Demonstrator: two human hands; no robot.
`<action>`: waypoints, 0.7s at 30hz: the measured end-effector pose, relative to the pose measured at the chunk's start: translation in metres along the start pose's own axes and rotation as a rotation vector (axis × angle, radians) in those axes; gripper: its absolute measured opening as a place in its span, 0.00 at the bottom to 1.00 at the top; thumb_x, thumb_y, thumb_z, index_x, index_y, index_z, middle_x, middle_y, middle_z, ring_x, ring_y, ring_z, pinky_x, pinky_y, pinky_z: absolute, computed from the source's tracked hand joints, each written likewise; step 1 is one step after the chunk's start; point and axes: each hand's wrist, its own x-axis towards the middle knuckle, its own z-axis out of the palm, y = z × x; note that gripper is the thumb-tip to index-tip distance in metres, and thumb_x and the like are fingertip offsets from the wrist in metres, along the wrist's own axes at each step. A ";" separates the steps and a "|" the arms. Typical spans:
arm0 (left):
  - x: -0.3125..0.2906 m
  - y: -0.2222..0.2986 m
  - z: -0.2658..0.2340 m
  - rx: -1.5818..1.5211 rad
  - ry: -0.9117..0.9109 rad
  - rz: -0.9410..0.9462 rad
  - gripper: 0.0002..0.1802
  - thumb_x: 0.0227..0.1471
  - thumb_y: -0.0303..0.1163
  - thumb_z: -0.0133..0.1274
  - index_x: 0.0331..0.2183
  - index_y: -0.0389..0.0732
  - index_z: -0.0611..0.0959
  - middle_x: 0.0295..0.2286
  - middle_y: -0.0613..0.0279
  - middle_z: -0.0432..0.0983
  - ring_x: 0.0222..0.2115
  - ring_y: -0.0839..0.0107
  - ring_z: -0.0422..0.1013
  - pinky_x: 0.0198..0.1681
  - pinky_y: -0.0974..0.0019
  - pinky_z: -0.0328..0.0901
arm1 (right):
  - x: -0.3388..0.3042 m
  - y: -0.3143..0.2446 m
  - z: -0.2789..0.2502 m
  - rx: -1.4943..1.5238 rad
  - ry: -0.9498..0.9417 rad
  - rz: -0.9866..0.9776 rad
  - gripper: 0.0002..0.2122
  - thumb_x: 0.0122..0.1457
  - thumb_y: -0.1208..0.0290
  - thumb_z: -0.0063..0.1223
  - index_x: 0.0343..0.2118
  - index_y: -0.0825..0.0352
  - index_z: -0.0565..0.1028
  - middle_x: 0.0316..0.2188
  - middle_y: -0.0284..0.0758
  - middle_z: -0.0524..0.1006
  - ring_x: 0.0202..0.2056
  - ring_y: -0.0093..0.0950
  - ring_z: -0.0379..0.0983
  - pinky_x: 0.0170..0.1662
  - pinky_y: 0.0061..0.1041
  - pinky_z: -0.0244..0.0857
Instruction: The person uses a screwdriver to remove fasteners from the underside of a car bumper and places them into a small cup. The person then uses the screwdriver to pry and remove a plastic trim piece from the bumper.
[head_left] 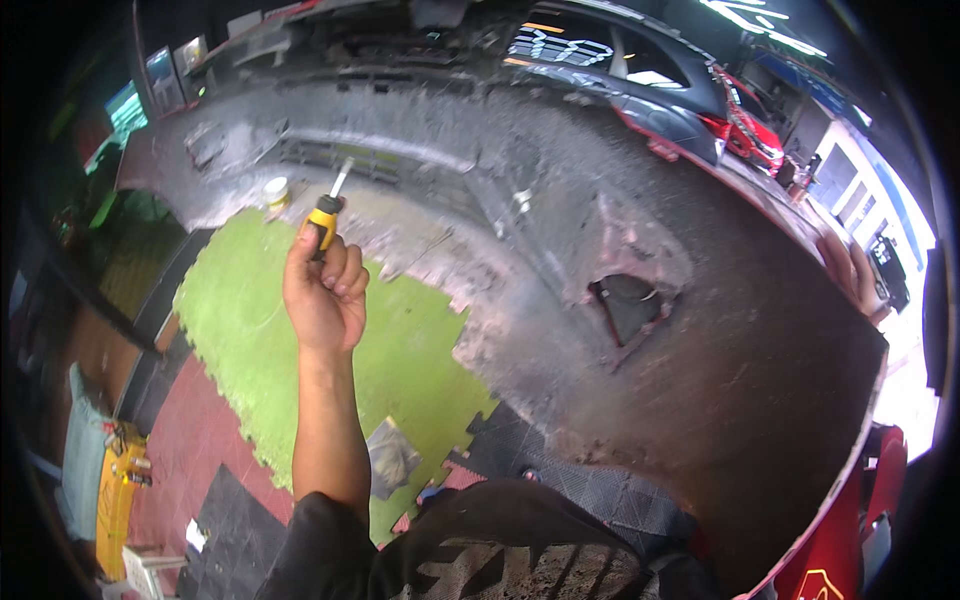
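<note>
My left hand (328,290) is closed round the yellow and black handle of a screwdriver (323,217). Its bright shaft points up and away from me, toward the slatted opening of a large dark car bumper (740,330). The tip appears in front of the slats; contact with them cannot be made out. I see the bumper's rough, dusty inner side, with a roughly triangular hole (630,310) at right. At the bumper's far right edge, the fingers of my right hand (852,272) curl over the rim; the rest of that hand and its arm are hidden behind the panel.
Green (410,340), red and black mats cover the floor below. A small white tub (276,192) stands beyond the screwdriver, and a crumpled plastic bag (393,458) lies near me. A yellow object (122,490) sits at lower left. Behind the bumper are a grey car (640,95) and a red car (752,130).
</note>
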 end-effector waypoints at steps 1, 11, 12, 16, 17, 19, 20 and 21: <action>0.005 -0.008 0.010 0.043 0.009 -0.017 0.25 0.73 0.47 0.45 0.53 0.34 0.77 0.17 0.76 0.50 0.18 0.82 0.51 0.19 0.75 0.47 | 0.024 0.013 0.017 0.078 -0.074 0.017 0.39 0.72 0.35 0.33 0.65 0.71 0.71 0.59 0.49 0.77 0.58 0.35 0.75 0.66 0.37 0.62; 0.087 -0.113 0.136 0.707 0.044 0.067 0.18 0.63 0.40 0.59 0.43 0.32 0.78 0.19 0.70 0.70 0.19 0.81 0.65 0.21 0.68 0.57 | 0.155 0.130 0.064 -0.005 -0.739 0.440 0.39 0.71 0.34 0.40 0.69 0.67 0.67 0.65 0.46 0.72 0.65 0.38 0.68 0.69 0.40 0.58; 0.089 -0.113 0.141 0.752 0.041 0.058 0.19 0.63 0.40 0.59 0.42 0.32 0.78 0.21 0.67 0.72 0.20 0.78 0.67 0.23 0.67 0.60 | 0.160 0.136 0.072 -0.104 -0.816 0.441 0.39 0.71 0.33 0.41 0.70 0.66 0.67 0.66 0.45 0.72 0.65 0.37 0.68 0.68 0.39 0.59; 0.100 -0.120 0.159 0.907 -0.020 0.156 0.21 0.62 0.40 0.59 0.41 0.29 0.76 0.25 0.58 0.77 0.26 0.70 0.74 0.31 0.61 0.68 | 0.159 0.126 0.099 -0.356 -0.918 0.419 0.36 0.68 0.45 0.56 0.73 0.61 0.65 0.67 0.48 0.70 0.67 0.37 0.66 0.69 0.38 0.59; 0.104 -0.122 0.159 0.945 -0.036 0.219 0.21 0.62 0.40 0.58 0.41 0.29 0.76 0.26 0.56 0.78 0.27 0.69 0.75 0.32 0.60 0.69 | 0.163 0.119 0.104 -0.414 -0.939 0.452 0.35 0.66 0.53 0.59 0.73 0.61 0.64 0.68 0.48 0.69 0.68 0.37 0.66 0.70 0.38 0.58; 0.102 -0.124 0.167 1.010 -0.055 0.313 0.20 0.63 0.41 0.59 0.42 0.31 0.77 0.26 0.61 0.76 0.28 0.73 0.71 0.33 0.62 0.67 | 0.164 0.131 0.100 -0.373 -0.952 0.470 0.35 0.64 0.61 0.60 0.73 0.61 0.64 0.68 0.48 0.69 0.68 0.37 0.66 0.70 0.35 0.58; 0.102 -0.123 0.172 1.023 -0.071 0.289 0.20 0.63 0.40 0.59 0.42 0.31 0.77 0.27 0.59 0.77 0.29 0.72 0.72 0.34 0.61 0.68 | 0.167 0.135 0.096 -0.375 -0.955 0.466 0.35 0.63 0.63 0.60 0.73 0.60 0.64 0.68 0.49 0.69 0.67 0.36 0.67 0.69 0.34 0.59; 0.100 -0.121 0.174 1.038 -0.077 0.258 0.20 0.63 0.40 0.59 0.42 0.31 0.77 0.28 0.57 0.77 0.31 0.70 0.73 0.36 0.60 0.69 | 0.168 0.137 0.097 -0.374 -0.967 0.469 0.35 0.62 0.65 0.60 0.73 0.60 0.64 0.68 0.49 0.70 0.67 0.36 0.67 0.68 0.34 0.60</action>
